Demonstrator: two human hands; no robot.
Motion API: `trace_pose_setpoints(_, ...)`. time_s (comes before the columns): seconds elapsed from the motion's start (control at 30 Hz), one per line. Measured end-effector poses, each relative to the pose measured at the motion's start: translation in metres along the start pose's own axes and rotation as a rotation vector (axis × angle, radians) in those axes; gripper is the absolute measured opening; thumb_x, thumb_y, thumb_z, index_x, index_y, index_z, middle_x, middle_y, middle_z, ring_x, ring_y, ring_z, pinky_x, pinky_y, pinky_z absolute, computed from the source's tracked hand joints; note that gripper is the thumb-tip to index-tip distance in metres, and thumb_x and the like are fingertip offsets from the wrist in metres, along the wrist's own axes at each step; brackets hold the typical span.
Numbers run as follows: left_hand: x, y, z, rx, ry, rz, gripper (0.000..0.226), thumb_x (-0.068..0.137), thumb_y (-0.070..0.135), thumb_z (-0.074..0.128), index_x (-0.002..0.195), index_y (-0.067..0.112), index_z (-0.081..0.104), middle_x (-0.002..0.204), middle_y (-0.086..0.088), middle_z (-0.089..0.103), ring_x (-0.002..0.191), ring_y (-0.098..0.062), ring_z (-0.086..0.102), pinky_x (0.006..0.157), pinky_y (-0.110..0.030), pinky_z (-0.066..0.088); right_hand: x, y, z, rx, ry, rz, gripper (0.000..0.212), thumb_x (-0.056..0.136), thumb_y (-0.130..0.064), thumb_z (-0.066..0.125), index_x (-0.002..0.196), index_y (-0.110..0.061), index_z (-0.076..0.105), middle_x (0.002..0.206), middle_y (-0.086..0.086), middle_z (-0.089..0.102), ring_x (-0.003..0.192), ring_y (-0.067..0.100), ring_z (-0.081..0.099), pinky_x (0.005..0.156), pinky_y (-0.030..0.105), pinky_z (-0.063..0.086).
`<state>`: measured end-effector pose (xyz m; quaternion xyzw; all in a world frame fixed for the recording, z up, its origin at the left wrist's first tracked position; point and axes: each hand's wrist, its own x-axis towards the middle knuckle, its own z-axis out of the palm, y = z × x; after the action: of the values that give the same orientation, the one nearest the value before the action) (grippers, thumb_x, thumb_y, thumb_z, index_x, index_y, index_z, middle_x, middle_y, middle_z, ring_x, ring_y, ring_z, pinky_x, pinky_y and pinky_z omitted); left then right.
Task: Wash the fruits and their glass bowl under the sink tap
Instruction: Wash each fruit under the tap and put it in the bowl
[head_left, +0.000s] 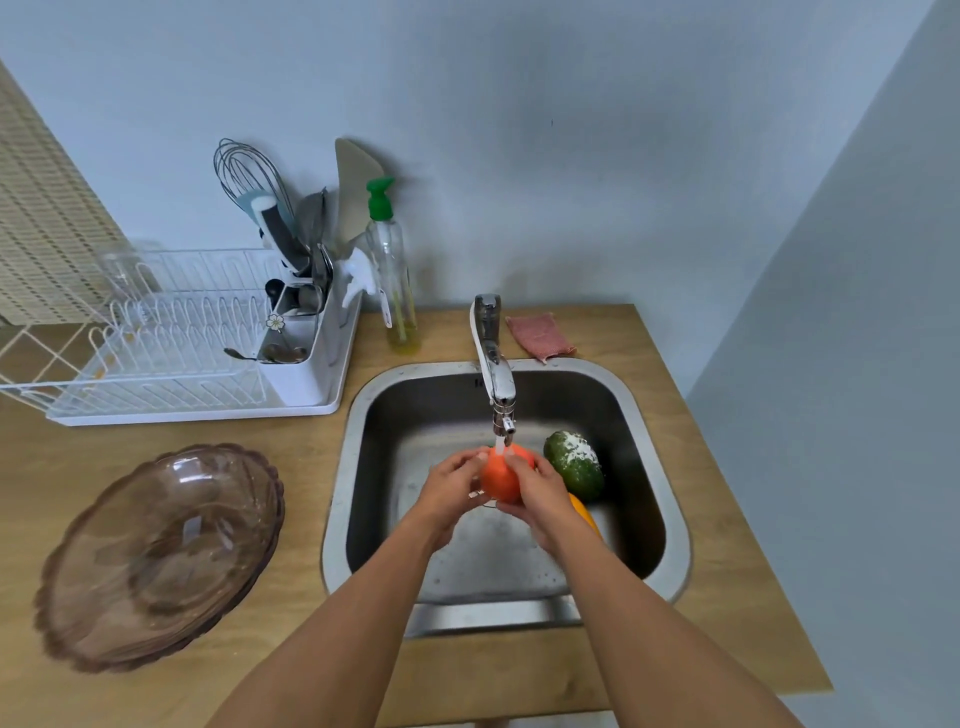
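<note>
Here the left hand (451, 486) and right hand (537, 493) cup the orange fruit (503, 475) between curled fingers; wet, firm, probably slippery, so best gripped around its middle

Count: 3 fruits: orange fruit (501, 480), green fruit (574, 465), yellow fruit (584, 512) (half hidden). 1 glass bowl (161, 556), 1 sink (337, 467), 1 tap (493, 364), 1 soap bottle (392, 275), 1 pink cloth (540, 336), 1 dish rack (171, 353), 1 whisk (244, 166).
</note>
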<state>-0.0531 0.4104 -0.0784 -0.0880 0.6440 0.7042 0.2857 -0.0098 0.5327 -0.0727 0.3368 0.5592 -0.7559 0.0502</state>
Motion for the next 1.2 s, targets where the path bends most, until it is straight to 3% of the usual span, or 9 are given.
trace_pose_setpoints(0.2, -0.006, 0.010, 0.009, 0.022, -0.010, -0.206, 0.037, 0.101, 0.041, 0.044, 0.121, 0.011, 0.055, 0.117, -0.018, 0.064, 0.090, -0.030, 0.069, 0.078, -0.037, 0.059, -0.001, -0.003, 0.005, -0.047, -0.043, 0.021, 0.038, 0.099, -0.034, 0.043, 0.133, -0.019, 0.050, 0.129, 0.012, 0.056, 0.110, 0.027, 0.061, 0.076, 0.037, 0.059)
trace_pose_setpoints(0.3, -0.007, 0.010, 0.010, -0.045, 0.002, -0.210, 0.037, 0.100, 0.037, 0.049, 0.125, 0.011, 0.052, 0.119, -0.018, 0.060, 0.092, -0.036, 0.070, 0.073, -0.038, 0.061, -0.004, -0.003, 0.003, -0.193, 0.048, -0.062, 0.036, 0.101, -0.030, 0.035, 0.126, -0.017, 0.057, 0.114, 0.010, 0.062, 0.092, 0.020, 0.060, 0.072, 0.034, 0.052)
trace_pose_setpoints(0.37, -0.005, 0.008, 0.006, -0.059, 0.050, -0.156, 0.038, 0.096, 0.030, 0.057, 0.127, 0.008, 0.051, 0.122, -0.017, 0.055, 0.098, -0.038, 0.068, 0.072, -0.037, 0.061, -0.005, -0.001, -0.002, -0.259, 0.086, -0.101, 0.032, 0.101, -0.026, 0.037, 0.119, -0.017, 0.062, 0.101, 0.010, 0.064, 0.079, 0.018, 0.056, 0.065, 0.031, 0.046)
trace_pose_setpoints(0.53, 0.003, 0.004, 0.002, -0.002, 0.115, -0.052, 0.047, 0.084, 0.020, 0.074, 0.125, 0.013, 0.052, 0.126, -0.020, 0.056, 0.105, -0.035, 0.065, 0.068, -0.035, 0.060, -0.012, 0.002, -0.003, -0.174, 0.010, -0.113, 0.025, 0.099, -0.027, 0.051, 0.123, -0.021, 0.058, 0.103, 0.005, 0.067, 0.083, 0.018, 0.065, 0.064, 0.029, 0.053)
trace_pose_setpoints(0.63, 0.002, 0.005, 0.007, -0.006, 0.088, -0.048, 0.037, 0.092, 0.029, 0.064, 0.124, 0.013, 0.057, 0.120, -0.016, 0.060, 0.104, -0.033, 0.065, 0.075, -0.036, 0.061, -0.011, 0.003, -0.001, -0.183, -0.010, -0.148, 0.036, 0.097, -0.033, 0.055, 0.130, -0.018, 0.055, 0.113, 0.007, 0.066, 0.084, 0.018, 0.067, 0.063, 0.028, 0.055)
trace_pose_setpoints(0.73, -0.001, 0.008, 0.006, -0.034, 0.082, -0.075, 0.030, 0.100, 0.035, 0.049, 0.119, 0.014, 0.058, 0.114, -0.011, 0.057, 0.103, -0.035, 0.065, 0.081, -0.038, 0.060, -0.010, 0.000, -0.003, -0.219, -0.013, -0.149, 0.039, 0.101, -0.032, 0.047, 0.137, -0.017, 0.049, 0.116, 0.010, 0.062, 0.081, 0.018, 0.064, 0.065, 0.027, 0.055)
trace_pose_setpoints(0.93, -0.006, 0.011, 0.003, -0.031, 0.013, -0.121, 0.040, 0.098, 0.027, 0.055, 0.135, 0.016, 0.048, 0.135, -0.015, 0.044, 0.107, -0.040, 0.062, 0.073, -0.037, 0.061, -0.012, 0.001, -0.012, -0.252, 0.036, -0.136, 0.039, 0.103, -0.032, 0.039, 0.138, -0.016, 0.050, 0.112, 0.011, 0.063, 0.080, 0.020, 0.065, 0.060, 0.028, 0.054)
trace_pose_setpoints(1.03, -0.008, 0.011, 0.004, -0.019, 0.006, -0.113, 0.039, 0.098, 0.029, 0.055, 0.132, 0.011, 0.050, 0.131, -0.014, 0.046, 0.107, -0.037, 0.062, 0.074, -0.034, 0.060, -0.013, 0.002, -0.014, -0.274, 0.067, -0.161, 0.039, 0.102, -0.034, 0.044, 0.135, -0.017, 0.054, 0.114, 0.008, 0.064, 0.086, 0.022, 0.067, 0.061, 0.029, 0.053)
trace_pose_setpoints(1.2, -0.005, 0.007, 0.006, 0.071, 0.069, -0.100, 0.045, 0.091, 0.043, 0.062, 0.122, 0.011, 0.055, 0.118, -0.012, 0.059, 0.099, -0.029, 0.068, 0.077, -0.033, 0.061, -0.022, 0.003, -0.010, -0.254, -0.078, -0.135, 0.052, 0.095, -0.040, 0.057, 0.142, -0.025, 0.042, 0.127, 0.006, 0.057, 0.091, 0.015, 0.066, 0.068, 0.029, 0.056)
